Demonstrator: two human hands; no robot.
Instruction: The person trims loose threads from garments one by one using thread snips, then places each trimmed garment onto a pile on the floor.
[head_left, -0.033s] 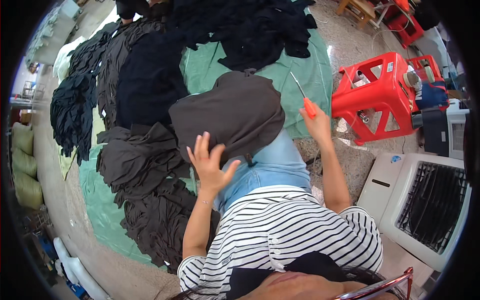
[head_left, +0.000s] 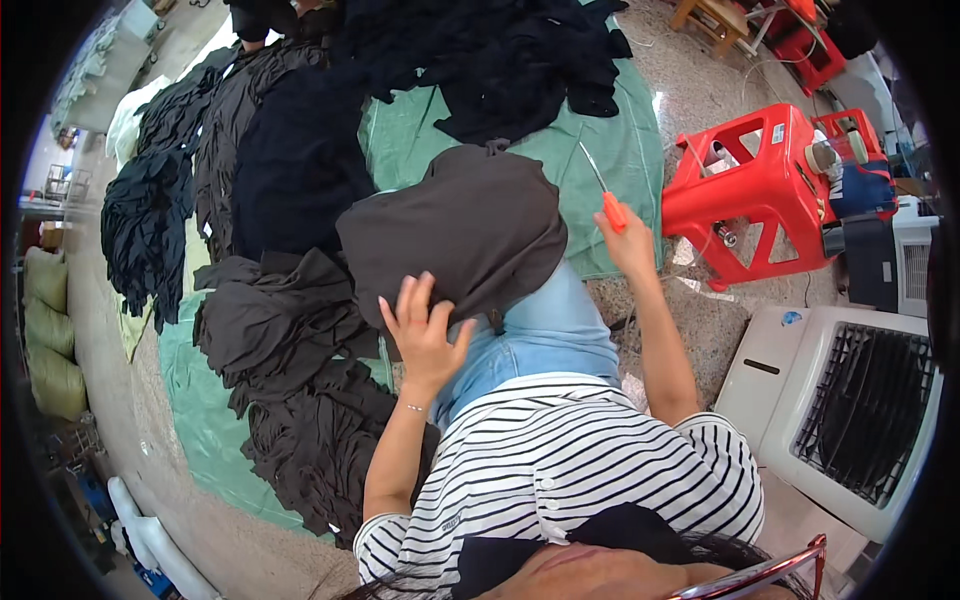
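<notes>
A dark grey-brown folded cloth garment [head_left: 455,235] lies across my lap, over light blue jeans. My left hand [head_left: 424,335] rests on its near edge with the fingers spread. In my right hand [head_left: 628,240], right of the cloth, is an orange-handled tool with a slim pointed metal blade [head_left: 614,212]. Its tip points away from me and to the left, over a green sheet, apart from the cloth. Whether the tool has one blade or two closed together I cannot tell. Left of my lap lies a crumpled heap of similar dark grey garments [head_left: 280,315].
Heaps of navy and black cloth [head_left: 300,150] cover much of the green sheet [head_left: 620,140] ahead and left. At the right stand a red plastic stool [head_left: 745,195] bearing spools and a white air cooler [head_left: 830,400]. Part of another person [head_left: 262,18] shows at the far edge.
My left hand has shifted slightly right and its fingers lie a little flatter on the cloth. My right hand with the orange-handled tool has moved slightly left.
</notes>
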